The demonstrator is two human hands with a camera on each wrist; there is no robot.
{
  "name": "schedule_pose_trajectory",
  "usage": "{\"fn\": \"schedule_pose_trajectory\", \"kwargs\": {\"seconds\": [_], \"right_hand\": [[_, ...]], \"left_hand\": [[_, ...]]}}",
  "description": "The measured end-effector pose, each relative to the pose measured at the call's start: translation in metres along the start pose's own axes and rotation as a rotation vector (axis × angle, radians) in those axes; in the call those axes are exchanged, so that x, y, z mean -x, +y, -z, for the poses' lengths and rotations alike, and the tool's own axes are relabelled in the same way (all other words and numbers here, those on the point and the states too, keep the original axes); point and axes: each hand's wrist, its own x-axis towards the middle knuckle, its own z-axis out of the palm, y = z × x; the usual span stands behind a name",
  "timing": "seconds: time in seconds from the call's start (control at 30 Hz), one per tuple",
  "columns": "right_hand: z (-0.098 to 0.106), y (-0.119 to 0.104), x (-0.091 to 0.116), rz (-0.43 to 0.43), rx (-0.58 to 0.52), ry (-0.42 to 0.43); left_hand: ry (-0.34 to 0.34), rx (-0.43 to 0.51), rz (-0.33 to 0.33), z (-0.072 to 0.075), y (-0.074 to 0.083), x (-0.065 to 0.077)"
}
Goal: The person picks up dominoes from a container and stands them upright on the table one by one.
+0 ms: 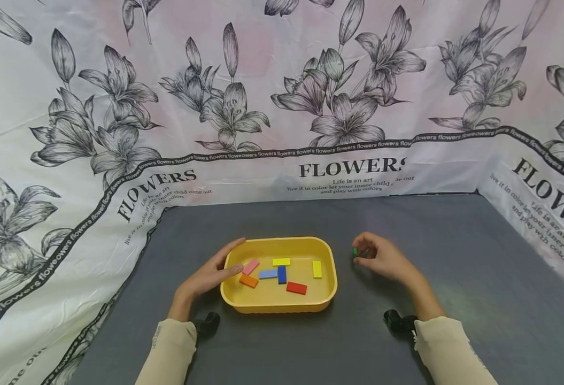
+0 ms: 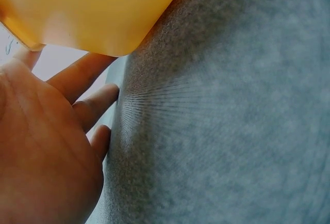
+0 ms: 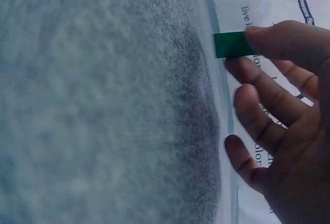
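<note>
A yellow plastic tray (image 1: 279, 309) stands on the dark table, holding several small flat blocks. My left hand (image 1: 209, 277) grips its left side, thumb over the rim and the other fingers outside; in the left wrist view they reach under the tray's wall (image 2: 93, 18). To the right of the tray, my right hand (image 1: 383, 259) pinches a small green block (image 3: 230, 45) between thumb and fingers, apart from the tray. Inside lie a pink block (image 1: 250, 267), an orange block (image 1: 248, 280), a light blue block (image 1: 268, 274), a dark blue block (image 1: 282, 275), a red block (image 1: 296, 288) and two yellow blocks (image 1: 317, 269).
The dark grey tabletop (image 1: 282, 353) stretches around the tray on all sides. A white cloth (image 1: 243, 176) printed with flowers and lettering borders it at the back, left and right. Black wrist devices (image 1: 399, 322) sit by both sleeves.
</note>
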Motion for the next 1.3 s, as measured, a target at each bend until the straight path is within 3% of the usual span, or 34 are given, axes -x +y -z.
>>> {"fn": "schedule_pose_trajectory", "kwargs": {"seconds": [0.2,1.3], "right_hand": [[-0.0014,0.0009,-0.0018,-0.016,-0.006,-0.055],[-0.0015,-0.0005,0.0007,-0.055,0.006,-0.076]], "left_hand": [[0.008,0.002,0.005,0.0006,0.0035,0.001],[-0.011,0.015,-0.01,0.0005,-0.0002,0.0002]]}}
